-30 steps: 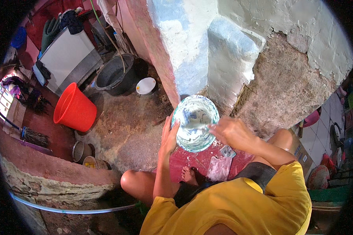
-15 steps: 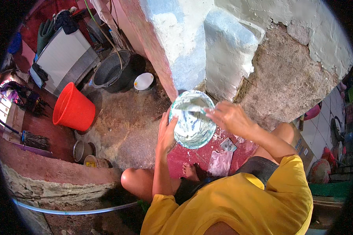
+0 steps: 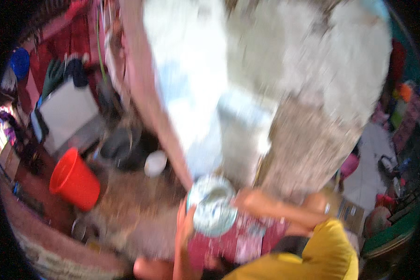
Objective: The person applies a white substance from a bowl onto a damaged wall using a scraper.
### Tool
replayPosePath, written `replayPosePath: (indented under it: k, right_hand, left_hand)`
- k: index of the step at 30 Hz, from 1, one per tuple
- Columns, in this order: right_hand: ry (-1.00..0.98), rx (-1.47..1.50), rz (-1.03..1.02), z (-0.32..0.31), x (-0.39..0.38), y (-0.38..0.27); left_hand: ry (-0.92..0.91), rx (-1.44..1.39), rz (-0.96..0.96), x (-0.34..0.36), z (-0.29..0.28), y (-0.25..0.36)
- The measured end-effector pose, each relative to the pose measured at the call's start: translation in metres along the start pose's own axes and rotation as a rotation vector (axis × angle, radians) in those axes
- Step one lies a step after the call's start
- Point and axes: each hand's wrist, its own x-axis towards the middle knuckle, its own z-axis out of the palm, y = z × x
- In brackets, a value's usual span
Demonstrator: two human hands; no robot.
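Observation:
My left hand [image 3: 185, 219] grips the left side of a round pale tub [image 3: 216, 229], its thumb near the rim. White paste streaked with blue-green coats the inside of the tub. My right hand [image 3: 248, 200] is closed at the tub's right edge, with the fingers toward the opening. The thin flat-bladed tool seen in that hand half a second ago is smeared by motion now. Below the tub, a flat pinkish-white slab [image 3: 248, 248] and a small grey piece [image 3: 255, 229] lie on the red floor.
Ahead rises a patchy wall [image 3: 191, 93] with bare rough cement [image 3: 308, 144] at its right. To the left stand a red bucket [image 3: 77, 182], a dark basin [image 3: 121, 147] and a white bowl [image 3: 155, 163]. A cardboard box [image 3: 350, 214] is at the right.
The view has tilted up, so the tub, hands and floor things sit lower and more wall shows. Both hands stay at the tub. The picture has blurred.

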Motion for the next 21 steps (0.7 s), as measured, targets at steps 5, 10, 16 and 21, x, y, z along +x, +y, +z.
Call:
replayPosePath:
  k: [5,10,16,21]
  right_hand:
    - [0.161,-0.078,-0.037,0.014,0.011,0.022]
    - [0.049,0.025,0.144,0.025,-0.027,0.022]
    - [-0.089,0.121,0.189,0.021,-0.045,0.02]
    - [0.072,-0.058,0.077,-0.01,-0.012,0.016]
  left_hand:
    - [0.004,0.232,0.164,-0.007,0.005,0.023]
    - [-0.047,0.218,0.217,0.003,0.019,0.032]
    - [-0.053,0.2,0.251,-0.002,0.023,0.039]
    - [-0.046,0.186,0.265,-0.007,0.025,0.038]
